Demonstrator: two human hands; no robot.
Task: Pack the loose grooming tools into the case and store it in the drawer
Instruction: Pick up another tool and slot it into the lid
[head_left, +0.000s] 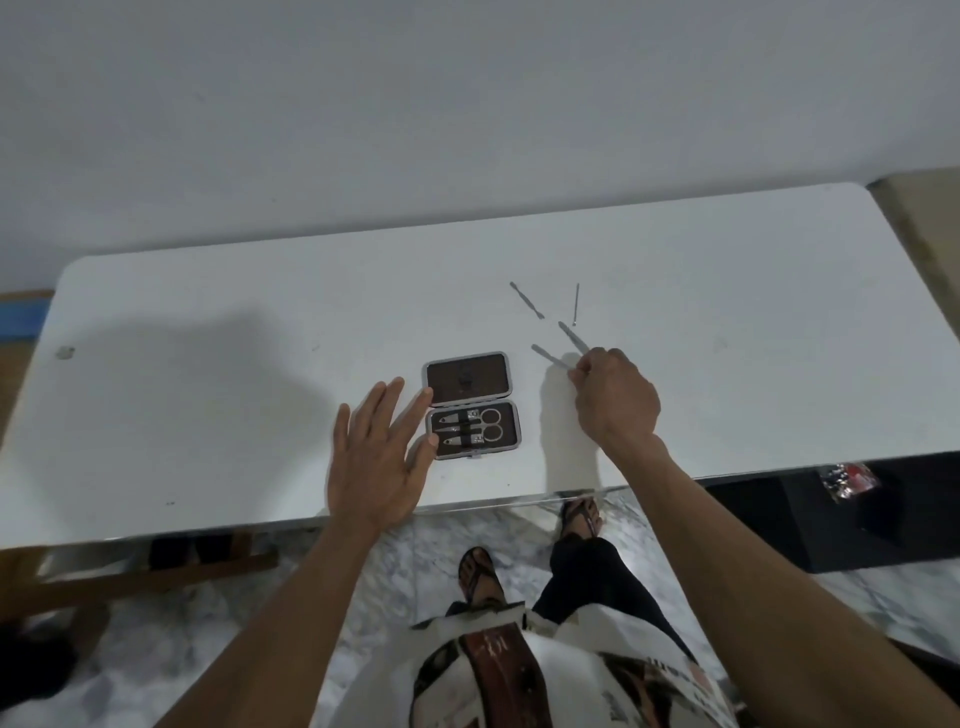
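An open brown grooming case lies on the white table, lid flat toward the wall. Its near half holds scissors and clippers. My left hand is spread flat beside the case's left edge, fingertips touching it. My right hand pinches one thin metal tool at its near end; a second tool lies right by the fingers. Farther back lie a double-ended metal tool and a thin pin-like tool.
The table's near edge runs just in front of my hands. A dark cabinet with a small plastic packet stands under the table's right end. A wooden frame is under the left end. Marble floor and my sandalled feet are below.
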